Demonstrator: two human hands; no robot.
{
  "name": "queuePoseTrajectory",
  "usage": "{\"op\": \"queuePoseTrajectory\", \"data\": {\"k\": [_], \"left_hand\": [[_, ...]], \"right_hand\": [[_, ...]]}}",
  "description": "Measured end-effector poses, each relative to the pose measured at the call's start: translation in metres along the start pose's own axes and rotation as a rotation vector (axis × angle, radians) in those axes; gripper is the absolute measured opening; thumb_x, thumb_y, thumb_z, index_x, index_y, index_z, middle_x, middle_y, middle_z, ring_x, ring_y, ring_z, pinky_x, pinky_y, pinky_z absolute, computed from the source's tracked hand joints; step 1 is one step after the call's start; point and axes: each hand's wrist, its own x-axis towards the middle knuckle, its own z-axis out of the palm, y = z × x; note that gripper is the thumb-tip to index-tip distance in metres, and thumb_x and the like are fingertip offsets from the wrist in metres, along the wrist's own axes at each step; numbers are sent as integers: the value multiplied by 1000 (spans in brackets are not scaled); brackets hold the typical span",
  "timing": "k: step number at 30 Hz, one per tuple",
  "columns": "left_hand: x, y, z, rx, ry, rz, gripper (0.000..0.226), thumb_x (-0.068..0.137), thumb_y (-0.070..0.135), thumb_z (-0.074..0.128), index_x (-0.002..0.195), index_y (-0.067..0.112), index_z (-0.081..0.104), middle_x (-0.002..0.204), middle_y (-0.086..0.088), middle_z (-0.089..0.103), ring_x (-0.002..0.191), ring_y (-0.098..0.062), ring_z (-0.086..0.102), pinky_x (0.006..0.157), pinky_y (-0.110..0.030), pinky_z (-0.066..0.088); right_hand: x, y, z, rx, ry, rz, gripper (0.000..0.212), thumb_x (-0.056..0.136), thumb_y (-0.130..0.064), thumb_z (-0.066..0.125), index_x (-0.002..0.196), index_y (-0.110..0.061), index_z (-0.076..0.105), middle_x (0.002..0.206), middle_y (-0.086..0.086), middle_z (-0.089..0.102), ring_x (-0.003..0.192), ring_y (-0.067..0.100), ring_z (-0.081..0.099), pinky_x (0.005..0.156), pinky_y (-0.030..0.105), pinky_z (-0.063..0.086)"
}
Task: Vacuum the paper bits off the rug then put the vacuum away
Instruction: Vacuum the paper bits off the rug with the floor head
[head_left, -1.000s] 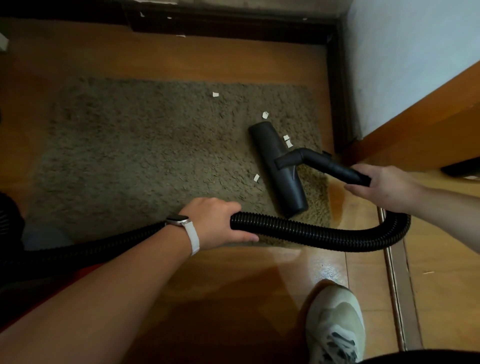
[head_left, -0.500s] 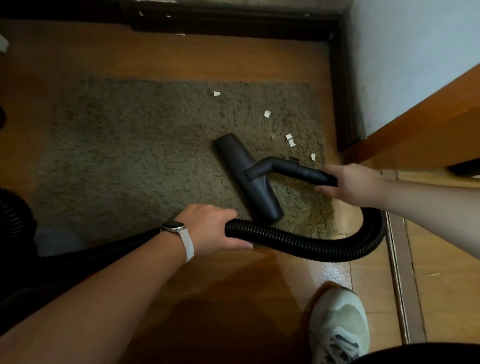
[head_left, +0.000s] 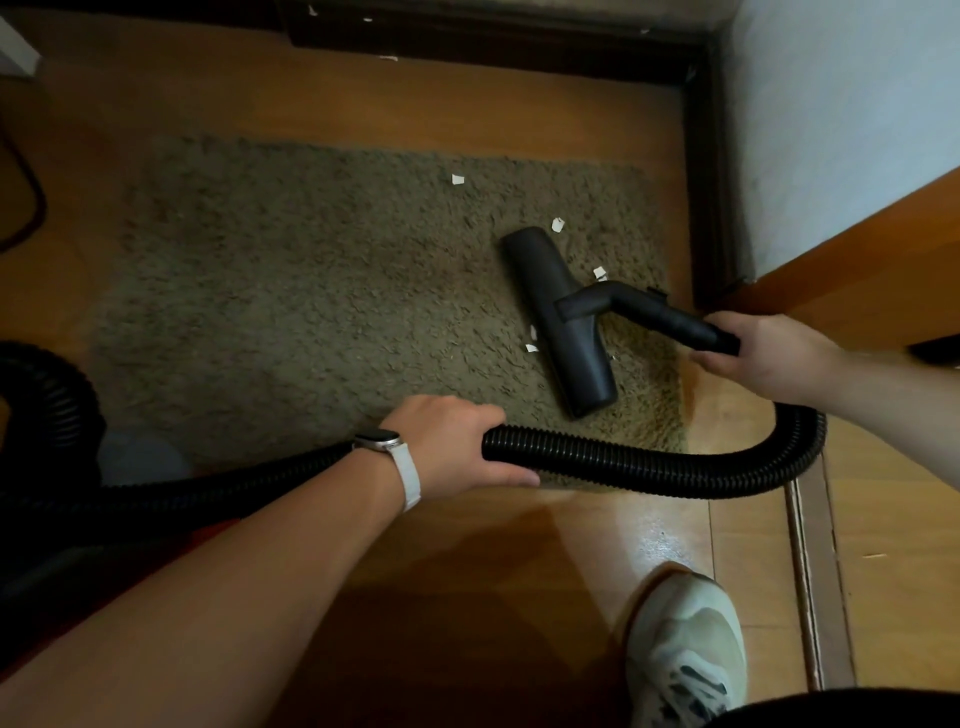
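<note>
A shaggy brown rug lies on the wooden floor. The black vacuum floor head rests on the rug's right part. My right hand grips the black wand just behind the head. My left hand, with a white watch on its wrist, holds the ribbed black hose, which loops from the wand past the rug's near edge. Several white paper bits lie on the rug: one farther back, one at the head's far tip, one to its right, one to its left.
The hose runs left to the dark vacuum body, mostly out of view. A white wall and a wooden panel close the right side, and a dark baseboard runs along the back. My white shoe stands at bottom right.
The floor head has slid right and farther back across the rug, and my right hand went with it. A paper bit now shows left of the head.
</note>
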Motion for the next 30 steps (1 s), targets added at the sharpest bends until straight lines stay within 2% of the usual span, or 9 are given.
{"op": "queuePoseTrajectory", "data": {"k": [6, 11, 15, 19, 23, 30], "left_hand": [[-2, -4, 3, 3, 36, 25, 64, 73, 90, 37, 94, 33, 54, 79, 12, 58, 73, -11, 58, 58, -27, 39], [-7, -9, 3, 4, 33, 10, 63, 73, 90, 37, 95, 33, 54, 78, 13, 58, 72, -9, 57, 57, -27, 40], [-8, -8, 4, 15, 18, 24, 62, 74, 90, 36, 93, 33, 52, 78, 13, 57, 72, -9, 57, 61, -26, 44], [-8, -7, 4, 9, 17, 31, 62, 74, 90, 35, 92, 33, 52, 78, 13, 57, 71, -8, 57, 62, -27, 45], [-6, -2, 2, -5, 44, 46, 62, 75, 90, 35, 92, 32, 52, 76, 13, 56, 71, -9, 57, 64, -28, 48], [-8, 2, -2, -4, 61, 41, 60, 74, 89, 37, 90, 33, 51, 75, 13, 54, 72, -12, 57, 63, -29, 45]], "right_hand": [[-5, -11, 2, 28, 48, -25, 27, 93, -40, 64, 115, -26, 61, 71, -8, 60, 60, 5, 56, 47, 24, 37], [1, -27, -4, 23, 38, -53, 24, 93, -42, 64, 113, -30, 58, 72, -4, 62, 61, 9, 60, 47, 26, 42], [1, -31, -2, -54, -42, -68, 21, 92, -46, 63, 105, -31, 56, 70, -4, 61, 61, 8, 59, 48, 25, 40], [-3, -19, -2, -47, -32, -35, 25, 91, -46, 64, 111, -32, 58, 72, -5, 63, 62, 10, 60, 49, 29, 45], [-9, -8, -9, -7, 7, 41, 22, 93, -44, 63, 111, -34, 56, 73, -4, 62, 62, 12, 60, 48, 27, 40], [-14, -2, -10, 9, 85, 82, 28, 94, -38, 64, 118, -26, 58, 72, -1, 62, 60, 17, 59, 47, 28, 42]]}}
